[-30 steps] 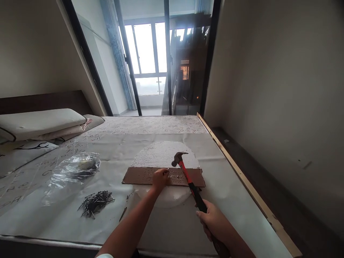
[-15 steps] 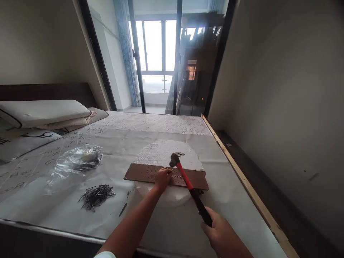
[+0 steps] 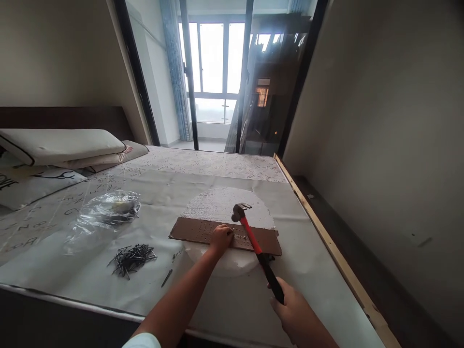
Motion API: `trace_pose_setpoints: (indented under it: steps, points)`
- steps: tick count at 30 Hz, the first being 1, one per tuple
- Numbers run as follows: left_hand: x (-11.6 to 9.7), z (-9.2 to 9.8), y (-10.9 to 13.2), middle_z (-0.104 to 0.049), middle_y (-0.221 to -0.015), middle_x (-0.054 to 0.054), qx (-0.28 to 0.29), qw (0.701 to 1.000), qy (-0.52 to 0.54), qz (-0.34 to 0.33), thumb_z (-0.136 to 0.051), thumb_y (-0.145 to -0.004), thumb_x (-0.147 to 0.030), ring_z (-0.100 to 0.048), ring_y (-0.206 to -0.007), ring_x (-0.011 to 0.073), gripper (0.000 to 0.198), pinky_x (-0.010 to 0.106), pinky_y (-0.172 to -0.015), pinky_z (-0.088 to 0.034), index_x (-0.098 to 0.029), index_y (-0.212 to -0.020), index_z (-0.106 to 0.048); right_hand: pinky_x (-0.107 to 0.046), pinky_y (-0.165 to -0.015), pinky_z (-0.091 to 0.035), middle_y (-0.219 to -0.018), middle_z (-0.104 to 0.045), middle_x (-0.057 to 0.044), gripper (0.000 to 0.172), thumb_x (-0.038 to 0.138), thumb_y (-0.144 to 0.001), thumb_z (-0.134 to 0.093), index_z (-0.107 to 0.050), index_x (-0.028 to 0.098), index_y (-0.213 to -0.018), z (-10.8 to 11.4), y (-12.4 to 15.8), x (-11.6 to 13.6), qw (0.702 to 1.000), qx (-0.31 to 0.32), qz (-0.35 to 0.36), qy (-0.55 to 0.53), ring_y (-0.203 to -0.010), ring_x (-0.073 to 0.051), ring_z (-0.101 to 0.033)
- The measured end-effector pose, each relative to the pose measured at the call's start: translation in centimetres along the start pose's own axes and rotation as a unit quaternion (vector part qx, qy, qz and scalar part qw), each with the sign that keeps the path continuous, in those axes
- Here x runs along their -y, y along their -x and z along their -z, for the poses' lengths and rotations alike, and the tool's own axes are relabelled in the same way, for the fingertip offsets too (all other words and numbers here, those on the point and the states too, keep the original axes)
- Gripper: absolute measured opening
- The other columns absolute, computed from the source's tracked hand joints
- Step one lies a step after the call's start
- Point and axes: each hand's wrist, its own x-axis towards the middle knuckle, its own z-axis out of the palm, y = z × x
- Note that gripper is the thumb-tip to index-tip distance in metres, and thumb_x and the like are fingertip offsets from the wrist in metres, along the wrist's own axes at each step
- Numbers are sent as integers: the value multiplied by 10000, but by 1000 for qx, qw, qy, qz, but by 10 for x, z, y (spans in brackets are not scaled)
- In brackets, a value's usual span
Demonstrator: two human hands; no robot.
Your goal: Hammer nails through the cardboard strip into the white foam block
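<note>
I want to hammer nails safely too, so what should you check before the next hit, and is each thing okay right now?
1. Right hand gripped on the red-and-black claw hammer: ok.
2. Hammer head raised above the brown perforated strip: ok.
3. Left hand steadying the strip: ok.
4. Left fingers out of the hammer's way: not ok, they sit right beside the head.
5. Nail upright under the fingers: cannot tell, it is hidden.
6. Strip resting on the white round foam disc: ok.
</note>
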Motion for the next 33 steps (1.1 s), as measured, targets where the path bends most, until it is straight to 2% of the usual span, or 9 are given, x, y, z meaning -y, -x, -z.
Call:
trace_pose_setpoints:
  steps: [3,7,10,13,19,24,26,29,33]
  points:
    - [-1,2,-1,-630,-780,42,12,1000,2,14,-541,-722,-181,-562,-743,147,145,254,-682,-421,-183,-699,-684,-212,-490,-308,-583,-461,14,116,127,-673,-408,-494,185,-723,1,-2,-1,1000,22,-3,3,-532,-129,-426]
    - [-1,8,0,-639,-796,47,11,999,37,19,-525,-688,-147,-571,-760,152,165,253,-688,-434,-178,-724,-682,-218,-508,-325,-599,-488,11,140,156,-695,-411,-513,188,-785,4,-1,-3,1000,-17,22,-2,-559,-144,-461]
    - [-1,13,2,-646,-815,42,-41,991,114,50,-469,-673,-118,-577,-748,143,225,246,-676,-448,-176,-771,-664,-221,-516,-335,-601,-501,12,128,175,-713,-422,-516,197,-797,3,-1,-3,999,-35,6,10,-556,-147,-473]
    - [-3,24,6,-642,-800,40,-127,971,182,87,-418,-687,-138,-581,-734,140,251,253,-678,-458,-167,-817,-631,-210,-545,-356,-646,-538,-7,142,99,-681,-413,-503,189,-744,-4,-6,-7,1000,-4,-7,6,-606,-146,-509]
    - [-4,76,26,-622,-899,43,-156,977,143,34,-406,-685,-155,-570,-823,148,234,250,-753,-452,-171,-817,-598,-211,-546,-353,-636,-524,-4,136,70,-633,-429,-487,175,-698,-9,-13,-15,1000,-19,21,5,-614,-137,-492]
    - [44,119,74,-614,-934,45,-163,981,36,102,-384,-729,-194,-565,-852,162,273,245,-751,-443,-175,-912,-586,-197,-373,-281,-480,-357,76,87,152,-681,-413,-464,176,-747,-9,-10,-16,997,20,-23,-77,-359,-73,-357]
    - [73,127,101,-627,-907,46,-127,980,-25,152,-392,-737,-210,-571,-823,166,268,246,-729,-437,-176,-910,-594,-194,-307,-240,-427,-290,109,153,212,-698,-410,-457,174,-839,-12,-9,-19,990,40,-46,-130,-280,-65,-289]
    - [111,131,142,-651,-821,53,2,974,-112,197,-426,-725,-205,-580,-797,175,222,244,-722,-412,-163,-811,-626,-197,-264,-242,-392,-252,136,280,319,-701,-424,-411,175,-941,-16,-10,-22,972,56,-68,-217,-244,-74,-262]
    - [134,125,171,-669,-840,45,97,952,-176,231,-436,-758,-274,-587,-807,171,229,226,-684,-381,-179,-777,-644,-198,-271,-265,-383,-294,139,348,374,-667,-479,-383,192,-947,-16,-14,-20,950,68,-80,-294,-256,-71,-264]
